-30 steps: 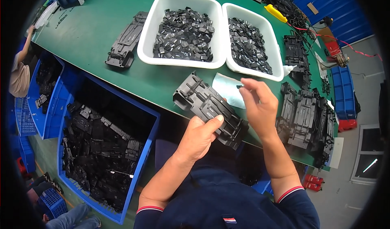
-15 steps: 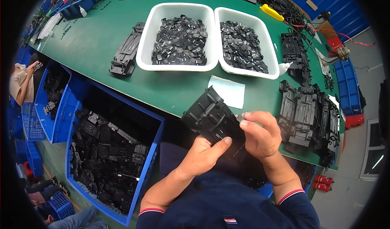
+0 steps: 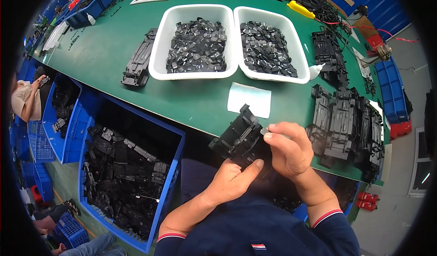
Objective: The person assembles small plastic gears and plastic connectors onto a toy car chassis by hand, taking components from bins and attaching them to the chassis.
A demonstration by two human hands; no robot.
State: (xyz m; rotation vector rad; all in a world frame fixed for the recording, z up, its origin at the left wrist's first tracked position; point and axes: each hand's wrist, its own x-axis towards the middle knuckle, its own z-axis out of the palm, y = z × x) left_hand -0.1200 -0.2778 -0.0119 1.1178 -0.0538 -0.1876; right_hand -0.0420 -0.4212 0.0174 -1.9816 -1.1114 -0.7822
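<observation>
A black moulded plastic housing (image 3: 237, 135) with clips and ribs is tilted above my lap, just off the table's front edge. My left hand (image 3: 231, 179) grips its near end, thumb on top and the other fingers hidden beneath. Close to the housing's right side, my right hand (image 3: 291, 149) pinches a small grey flat piece (image 3: 264, 131) between thumb and forefinger. Whether that piece touches the housing I cannot tell. Beyond my hands stand two white tubs, the left tub (image 3: 195, 75) and the right tub (image 3: 277, 77), both holding many small dark pieces.
A white sheet (image 3: 248, 99) lies on the green table (image 3: 182, 106). Black housings (image 3: 341, 124) are stacked at right, and one housing (image 3: 140, 60) lies left of the tubs. A blue bin (image 3: 152, 226) of black parts stands at lower left. Another person (image 3: 28, 99) sits far left.
The housing has turned and tipped in my left hand, so its ribbed side shows at a different angle. My right hand has shifted slightly left with the small piece.
</observation>
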